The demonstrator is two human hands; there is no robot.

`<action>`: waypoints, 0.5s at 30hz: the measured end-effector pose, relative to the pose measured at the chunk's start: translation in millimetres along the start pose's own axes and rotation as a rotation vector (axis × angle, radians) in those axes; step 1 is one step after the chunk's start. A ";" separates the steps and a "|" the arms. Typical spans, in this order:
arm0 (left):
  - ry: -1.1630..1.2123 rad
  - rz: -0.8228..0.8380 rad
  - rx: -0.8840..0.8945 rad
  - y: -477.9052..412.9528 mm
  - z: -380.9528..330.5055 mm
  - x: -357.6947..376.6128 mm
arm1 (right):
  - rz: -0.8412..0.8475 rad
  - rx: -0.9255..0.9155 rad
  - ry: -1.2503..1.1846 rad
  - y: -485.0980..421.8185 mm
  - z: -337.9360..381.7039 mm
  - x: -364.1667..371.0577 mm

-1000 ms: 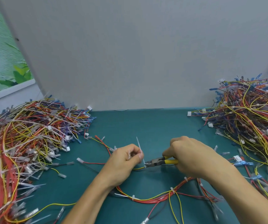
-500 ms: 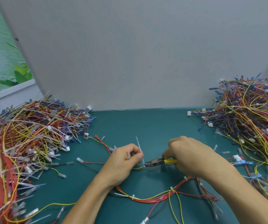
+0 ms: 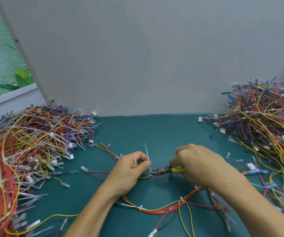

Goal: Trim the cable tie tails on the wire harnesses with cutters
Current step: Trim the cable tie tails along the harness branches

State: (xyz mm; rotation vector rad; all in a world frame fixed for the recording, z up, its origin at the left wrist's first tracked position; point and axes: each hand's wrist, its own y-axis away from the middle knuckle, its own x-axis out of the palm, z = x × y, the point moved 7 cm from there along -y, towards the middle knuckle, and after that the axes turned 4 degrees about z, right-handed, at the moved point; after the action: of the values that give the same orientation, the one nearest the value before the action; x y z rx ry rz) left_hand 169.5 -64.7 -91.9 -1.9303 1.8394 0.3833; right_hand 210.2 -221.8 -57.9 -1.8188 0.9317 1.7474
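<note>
Cable tie tail (image 3: 147, 156): a thin white strip, standing nearly upright and leaning a little toward 11 o'clock, rising just past the left thumb over the middle of the table; its foot is meeting the cutter tips.
Cutters (image 3: 162, 169): yellow-handled, lying about level, nose pointing toward 9 o'clock; the blades are sitting at the foot of the tail, drawn nearly together, and whether they are biting into it is too small to tell.
Right hand (image 3: 200, 164): wrapping its curled fingers around the yellow handles, knuckles up, at 3 o'clock from the tail.
Left hand (image 3: 130, 169): curling into a loose fist at 9 o'clock from the cutters, thumb and forefinger pinching the wire harness right beside the tail.
Wire harness (image 3: 163, 209): a red and yellow bundle, running out from under the left hand and looping along the table at 6 o'clock below the 2 hands, carrying several white ties; 1 yellow wire is reaching from the left thumb to the cutter nose.
Left pile (image 3: 26, 142): a heap of harnesses with long white tails sticking out, lying at 9 o'clock, well apart from the hands.
Right pile (image 3: 266, 125): another heap, lying at 3 o'clock.
Table (image 3: 146, 130): a teal surface, bearing everything.
Grey board (image 3: 137, 57): standing upright at 12 o'clock.
</note>
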 end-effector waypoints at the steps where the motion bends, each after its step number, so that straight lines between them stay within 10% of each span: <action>1: -0.004 -0.001 0.002 0.3 -0.5 -0.1 | 0.002 0.003 -0.003 0.4 -0.1 0.3; 15: 0.024 0.002 0.000 0.8 -2.2 -0.4 | 0.002 0.007 0.006 0.9 2.0 2.5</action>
State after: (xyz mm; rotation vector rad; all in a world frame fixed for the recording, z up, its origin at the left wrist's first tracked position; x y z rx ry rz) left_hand 168.4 -65.5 -90.0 -1.9410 1.8571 0.3621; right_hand 208.0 -221.3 -60.4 -1.8200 0.9417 1.7390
